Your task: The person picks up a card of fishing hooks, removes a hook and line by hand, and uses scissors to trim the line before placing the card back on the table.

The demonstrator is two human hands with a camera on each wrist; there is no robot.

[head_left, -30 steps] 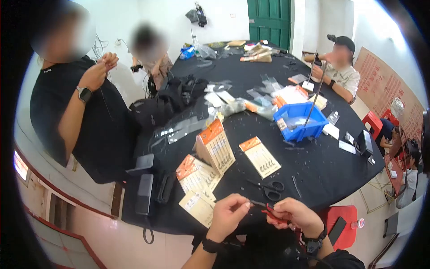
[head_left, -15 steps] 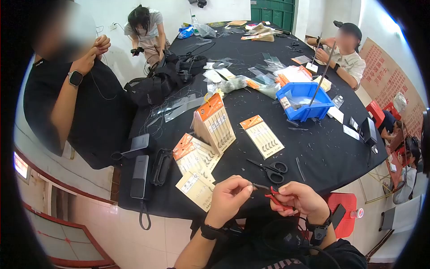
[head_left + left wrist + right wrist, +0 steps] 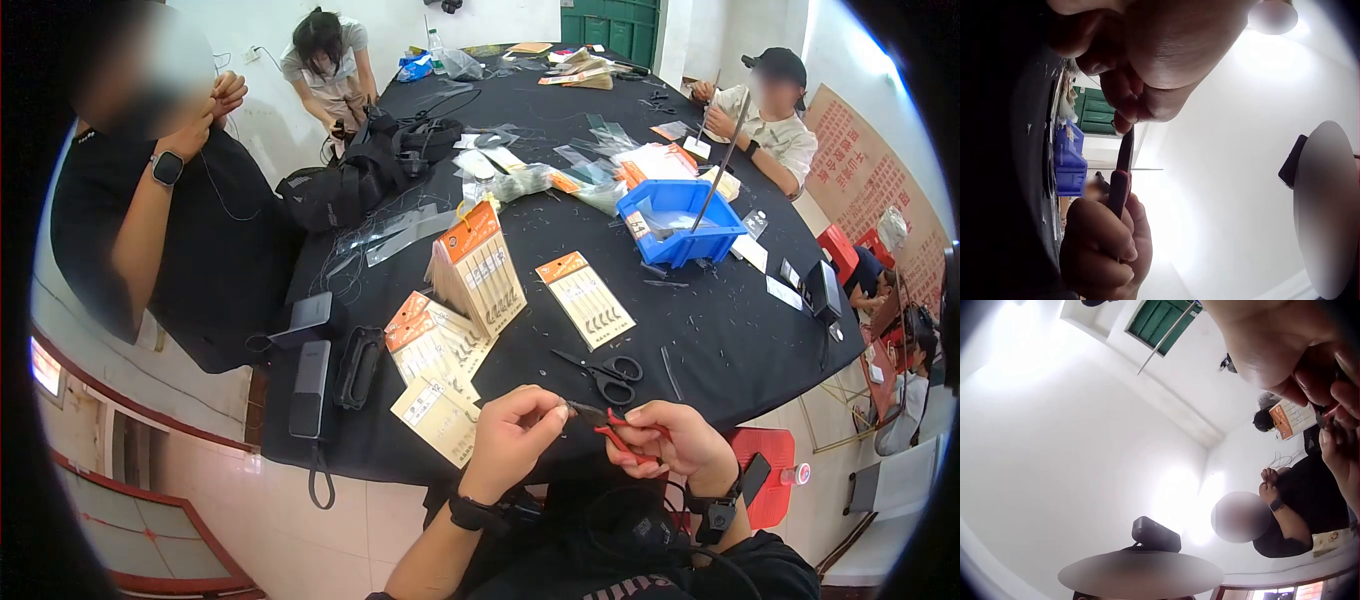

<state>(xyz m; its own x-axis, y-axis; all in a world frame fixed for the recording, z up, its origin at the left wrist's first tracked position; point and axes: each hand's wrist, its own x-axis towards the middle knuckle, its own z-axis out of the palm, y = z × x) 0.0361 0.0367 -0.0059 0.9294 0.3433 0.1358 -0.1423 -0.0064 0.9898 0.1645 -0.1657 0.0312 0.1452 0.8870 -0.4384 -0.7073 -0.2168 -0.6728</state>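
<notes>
My right hand (image 3: 680, 440) grips red-handled pliers (image 3: 622, 438) near the table's front edge. Their dark nose points left and meets the fingertips of my left hand (image 3: 515, 440). Thumb and forefinger there pinch something tiny; I cannot tell what it is. In the left wrist view the pliers (image 3: 1120, 187) span the space between both hands. Black scissors (image 3: 612, 382) lie just beyond the pliers. Farther back is a flat card of small dark hooks (image 3: 585, 300). Left of it, a bundle of such cards (image 3: 478, 270) stands propped, with a plain-topped card (image 3: 436, 418) beside my left hand.
A blue bin (image 3: 680, 225) with a thin rod stands at the right. Clear plastic strips (image 3: 405, 235) and a black bag (image 3: 330, 195) lie left. A power bank (image 3: 310, 390) sits at the left edge. Other people are around the table; a red stool (image 3: 765, 500) is at right.
The head view has shifted. The pliers' nose has come closer to my left fingertips. A person at the far left has bent lower over the bag.
</notes>
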